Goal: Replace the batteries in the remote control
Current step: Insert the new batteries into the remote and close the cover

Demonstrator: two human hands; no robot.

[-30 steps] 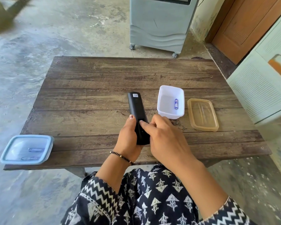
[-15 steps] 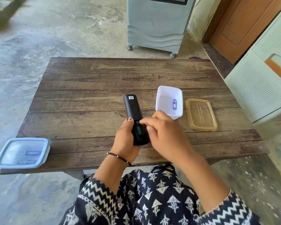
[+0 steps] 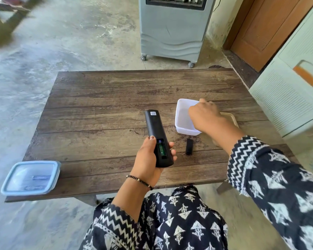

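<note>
Nearest me, my left hand [image 3: 152, 159] held the black remote [image 3: 158, 139] just above the bench [image 3: 98, 109], its fingers [image 3: 172, 151] wrapped round the lower end and the thumb laid along the left edge. A moment before, both hands had been working at that end with the back cover still on; now the cover [image 3: 189, 146] lay by itself on the bench just to the right of the remote, and the battery bay stood open, showing green inside with what I took to be one battery at its upper end, though I could not be sure. That told me the opening step was done and the swap itself had begun. My right hand [image 3: 204, 116] had left the remote and reached out over the white tub [image 3: 182, 121], knuckles up and fingers curled down into it. A small battery had been lying in that tub half a second earlier; the hand now hid it, so I could not tell whether the fingers had closed on anything. Behind the wrist an edge of the clear amber lid [image 3: 231, 117] showed. Far off at the near left corner of the bench sat the lidded blue box [image 3: 31, 177], well apart from both hands.
</note>
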